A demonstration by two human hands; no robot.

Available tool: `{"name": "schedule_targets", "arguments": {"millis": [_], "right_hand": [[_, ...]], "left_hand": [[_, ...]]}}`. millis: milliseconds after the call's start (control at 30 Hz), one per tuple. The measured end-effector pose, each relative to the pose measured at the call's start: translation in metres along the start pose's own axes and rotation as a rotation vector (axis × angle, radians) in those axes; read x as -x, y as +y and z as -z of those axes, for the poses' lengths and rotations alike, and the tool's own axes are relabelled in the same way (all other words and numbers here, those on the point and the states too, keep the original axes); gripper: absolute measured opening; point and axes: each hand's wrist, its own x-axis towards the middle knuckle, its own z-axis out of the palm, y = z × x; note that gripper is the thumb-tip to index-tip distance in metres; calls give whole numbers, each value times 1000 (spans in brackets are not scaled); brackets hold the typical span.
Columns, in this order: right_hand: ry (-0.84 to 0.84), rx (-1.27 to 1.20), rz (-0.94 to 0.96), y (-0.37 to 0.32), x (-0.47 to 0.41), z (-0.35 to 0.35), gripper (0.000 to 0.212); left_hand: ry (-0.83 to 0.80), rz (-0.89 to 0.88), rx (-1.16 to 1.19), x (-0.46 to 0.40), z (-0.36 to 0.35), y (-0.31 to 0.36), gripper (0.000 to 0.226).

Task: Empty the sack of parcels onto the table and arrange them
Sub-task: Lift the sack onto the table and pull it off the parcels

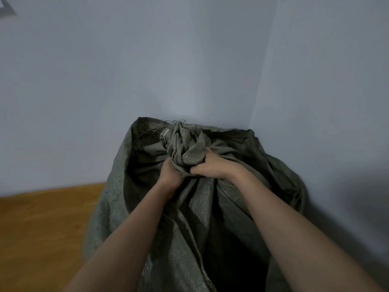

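A large grey-green woven sack [195, 218] stands in the corner of the room, filling the lower middle of the head view. Its top is gathered into a bunched neck [183, 144]. My left hand [169, 175] grips the bunched cloth from the left side. My right hand [210, 167] grips the same bunch from the right, fingers curled into the folds. Both forearms reach forward over the sack. No parcels show; the sack's contents are hidden.
A wooden surface [42, 228] extends to the left of the sack. Pale blue-grey walls [126, 70] meet in a corner [265, 81] just behind the sack. A dark frame edge [6, 9] shows at the top left.
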Motion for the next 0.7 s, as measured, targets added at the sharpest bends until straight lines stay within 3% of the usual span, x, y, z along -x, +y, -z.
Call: {"name": "schedule_targets", "arguments": {"millis": [100, 200, 333, 400, 500, 567, 633, 700], "right_hand": [[-32, -82, -30, 6, -5, 8, 87], [10, 18, -124, 11, -5, 28, 112], [10, 219, -288, 28, 2, 35, 132], [8, 199, -325, 39, 1, 23, 135], [47, 130, -341, 56, -3, 6, 118], [118, 174, -300, 65, -7, -5, 84], [262, 186, -213, 65, -12, -14, 37], [375, 155, -141, 59, -16, -15, 18]], "left_hand": [[8, 63, 72, 2, 5, 4, 43], [16, 199, 150, 2, 12, 1, 34], [11, 373, 171, 1, 23, -6, 21], [18, 452, 146, 2, 25, -6, 25], [19, 537, 140, 6, 27, -6, 30], [26, 579, 168, 10, 30, -7, 34], [41, 605, 202, 16, 32, -4, 38], [61, 600, 251, 19, 35, 1, 38]]}}
